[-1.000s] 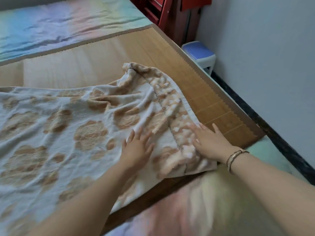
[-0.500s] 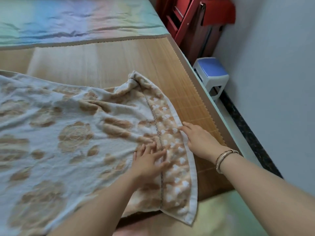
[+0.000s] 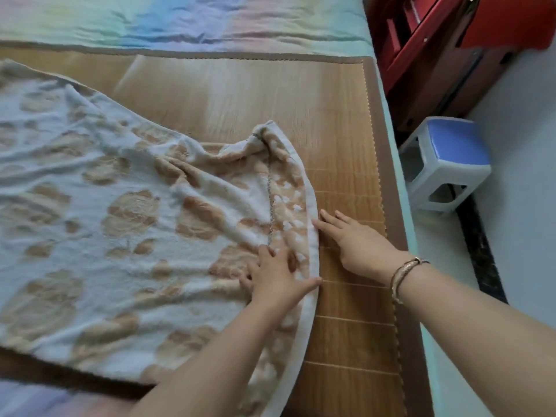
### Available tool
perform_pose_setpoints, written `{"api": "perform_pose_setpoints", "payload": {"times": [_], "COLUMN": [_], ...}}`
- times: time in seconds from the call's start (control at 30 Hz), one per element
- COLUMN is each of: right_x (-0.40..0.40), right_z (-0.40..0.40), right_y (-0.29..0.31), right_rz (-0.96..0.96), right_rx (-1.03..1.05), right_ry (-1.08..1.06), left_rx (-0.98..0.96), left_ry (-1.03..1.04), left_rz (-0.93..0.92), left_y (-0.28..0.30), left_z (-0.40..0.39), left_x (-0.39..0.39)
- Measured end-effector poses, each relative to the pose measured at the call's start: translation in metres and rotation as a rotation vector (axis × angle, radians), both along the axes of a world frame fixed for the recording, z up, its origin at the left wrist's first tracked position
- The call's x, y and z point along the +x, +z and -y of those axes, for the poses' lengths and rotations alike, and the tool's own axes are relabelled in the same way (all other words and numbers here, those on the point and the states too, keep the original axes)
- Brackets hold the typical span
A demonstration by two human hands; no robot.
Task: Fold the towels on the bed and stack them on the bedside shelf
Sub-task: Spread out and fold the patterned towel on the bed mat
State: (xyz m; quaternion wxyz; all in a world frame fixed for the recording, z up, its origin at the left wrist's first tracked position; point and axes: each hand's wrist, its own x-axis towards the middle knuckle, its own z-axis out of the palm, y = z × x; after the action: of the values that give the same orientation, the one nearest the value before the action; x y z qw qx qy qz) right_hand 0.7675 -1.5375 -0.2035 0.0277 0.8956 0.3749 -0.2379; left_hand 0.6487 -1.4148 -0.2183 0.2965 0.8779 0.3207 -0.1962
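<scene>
On the bamboo mat [image 3: 270, 94] covering the bed, near its right edge, a person flattens a large cream towel [image 3: 99, 224] patterned with tan flowers, not yet folded. Left hand [image 3: 278, 276] lies palm-down on the towel's bordered right end, fingers spread and thumb reaching toward the white hem, pressing rather than gripping anything. Right hand [image 3: 353, 239], a bracelet [image 3: 404, 273] at its wrist, rests flat on the bare mat just beside that hem, fingers loosely apart with the tips touching the cloth's edge, holding nothing. The towel spreads across the left and middle of the mat, its far right corner bunched into a raised ridge and creases running diagonally through the body; its near right end trails toward the bed's front edge. A rainbow-tinted sheet [image 3: 186, 19] shows along the far side of the bed. Off the bed's right side stand a small blue-topped stool [image 3: 445, 164] and red furniture [image 3: 451, 46]; no bedside shelf can be identified with certainty. The likely risk: if the bunched corner and creases are not smoothed before folding, the edges may misalign and the fold turn lumpy, making an unstable stack; a hard sideways sweep could also drag the loose cloth askew on the slick mat.
</scene>
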Motion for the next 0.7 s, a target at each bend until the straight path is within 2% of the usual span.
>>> {"api": "perform_pose_setpoints", "payload": {"times": [0.13, 0.27, 0.4, 0.57, 0.7], "right_x": [0.010, 0.024, 0.036, 0.069, 0.097], "right_z": [0.007, -0.014, -0.023, -0.052, -0.082], "right_y": [0.004, 0.011, 0.004, -0.012, -0.023], "right_rz": [0.003, 0.223, 0.331, 0.453, 0.417], "right_rx": [-0.028, 0.035, 0.021, 0.098, 0.212], "right_ry": [0.110, 0.288, 0.406, 0.419, 0.534], "left_rx": [0.055, 0.018, -0.095, -0.321, -0.270], "left_ry": [0.096, 0.084, 0.000, 0.299, 0.393], "left_rz": [0.010, 0.042, -0.007, 0.148, 0.205], "left_y": [-0.001, -0.001, 0.001, 0.006, 0.010], "left_z": [0.013, 0.002, -0.012, -0.043, -0.039], "left_x": [0.005, 0.002, 0.004, 0.004, -0.003]}}
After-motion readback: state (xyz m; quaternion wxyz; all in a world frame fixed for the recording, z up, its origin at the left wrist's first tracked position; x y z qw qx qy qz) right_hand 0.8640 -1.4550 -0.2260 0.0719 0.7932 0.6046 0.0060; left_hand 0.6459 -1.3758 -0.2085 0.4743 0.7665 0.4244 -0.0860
